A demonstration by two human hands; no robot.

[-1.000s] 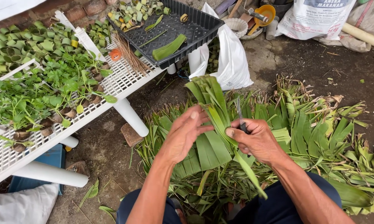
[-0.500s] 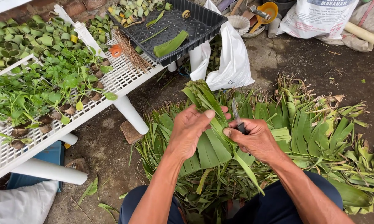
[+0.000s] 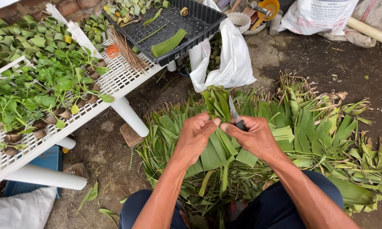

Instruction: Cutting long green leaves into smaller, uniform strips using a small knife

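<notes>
Bare earth floor (image 3: 309, 55) is all around me, dark and a little wet, and most of it in front of my knees is covered by a wide heap of cut green leaves (image 3: 309, 127), spread like a fan so that I can take the next one easily. On my left stands a white slatted table (image 3: 114, 80) with small plants in leaf pots (image 3: 38, 93), and rolled leaf rings (image 3: 12, 40) wait behind them. At the far end of that table sits a black plastic tray (image 3: 203, 17) with a few leaf pieces inside. Just beside the table leg leans a white plastic bag (image 3: 229, 63).

My left hand (image 3: 195, 135) is closed around a folded bundle of leaf strips (image 3: 216, 101), thumb on top, holding it upright and firm above the heap, so it does not slip. My right hand (image 3: 254, 138) is closed on the handle of a small knife (image 3: 234, 113); its blade points up and touches the bundle, just beside my left thumb, I think for a controlled cut.
</notes>
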